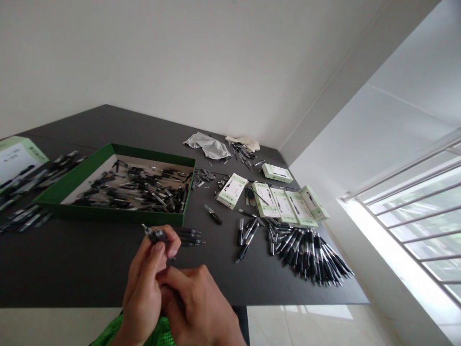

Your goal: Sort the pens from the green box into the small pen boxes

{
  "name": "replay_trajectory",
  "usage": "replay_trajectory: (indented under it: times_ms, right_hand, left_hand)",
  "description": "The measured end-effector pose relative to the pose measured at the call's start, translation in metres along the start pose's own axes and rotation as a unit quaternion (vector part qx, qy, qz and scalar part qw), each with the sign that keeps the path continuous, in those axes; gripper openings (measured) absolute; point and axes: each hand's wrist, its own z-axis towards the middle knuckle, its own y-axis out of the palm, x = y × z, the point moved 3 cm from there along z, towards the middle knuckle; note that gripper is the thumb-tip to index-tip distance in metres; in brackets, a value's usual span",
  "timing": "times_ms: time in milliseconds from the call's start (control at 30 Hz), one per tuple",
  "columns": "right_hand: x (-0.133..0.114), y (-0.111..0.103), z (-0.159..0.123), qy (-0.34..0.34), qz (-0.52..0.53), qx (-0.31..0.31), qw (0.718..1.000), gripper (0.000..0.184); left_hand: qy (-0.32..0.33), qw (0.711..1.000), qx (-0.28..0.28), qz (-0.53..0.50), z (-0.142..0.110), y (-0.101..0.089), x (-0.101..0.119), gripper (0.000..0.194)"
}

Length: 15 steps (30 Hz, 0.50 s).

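Both my hands meet over the near edge of the black table (90, 278). My left hand (146, 283) pinches a short black pen part (155, 234) between thumb and fingertips, its metal tip pointing up and left. My right hand (201, 307) is closed against the left one from the right; its fingers press onto the lower end of the same part. A few black pens (190, 237) lie just beyond my fingers. A green tray (118, 214) full of black pen parts stands behind them.
A fanned pile of assembled black pens (309, 252) lies at the right. Several white-and-green small boxes (284, 204) sit behind it. Loose pens (21, 211) and a larger box (16, 158) are at the far left. Cloths (209, 144) lie near the wall.
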Motion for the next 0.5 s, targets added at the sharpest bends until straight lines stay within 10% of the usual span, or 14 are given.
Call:
replay_trajectory:
  times_ms: [133,267,500]
  right_hand:
    - [-0.002,-0.008,-0.011,-0.023,0.012,-0.028,0.999,0.009]
    - [-0.013,-0.013,-0.008,-0.11,0.123,0.116,0.979,0.024]
    - [-0.006,0.038,-0.007,-0.084,0.162,0.291,0.939,0.046]
  left_hand:
    - [0.048,0.998,0.011,-0.049,0.008,-0.004,0.006,0.02]
    - [0.043,0.996,0.032,-0.078,0.005,-0.003,0.006,0.021]
    - [-0.047,0.997,0.051,-0.024,-0.007,-0.007,-0.001,0.026]
